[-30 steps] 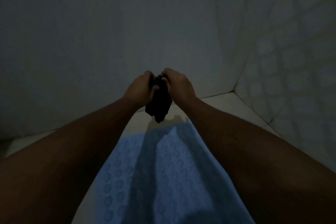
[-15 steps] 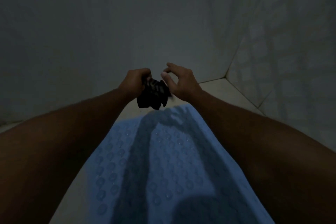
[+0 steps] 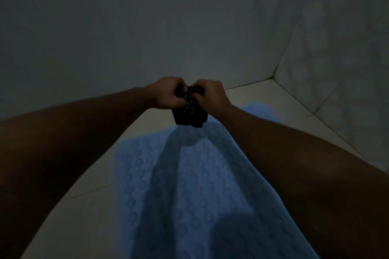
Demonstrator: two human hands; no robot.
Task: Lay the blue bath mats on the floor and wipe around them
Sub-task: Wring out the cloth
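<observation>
A blue bath mat (image 3: 189,185) with a pattern of raised circles lies flat on the pale tiled floor (image 3: 84,216), running from the bottom of the view toward the far wall. Above its far end I hold a dark, bunched cloth (image 3: 190,111) between both hands. My left hand (image 3: 166,93) is closed on the cloth's left side. My right hand (image 3: 211,94) is closed on its right side, touching the left hand. The cloth's lower part hangs below my fists, just over the mat's far edge. The light is dim.
A plain wall (image 3: 147,27) stands right behind my hands. A tiled wall (image 3: 336,59) closes the right side, meeting the floor in a corner at the far right. Bare floor tiles show left of the mat and in a strip to its right.
My right hand, open beside the cloth half a second ago, has closed on it again. Both hands now squeeze the bunched cloth together. The view has shifted slightly left.
</observation>
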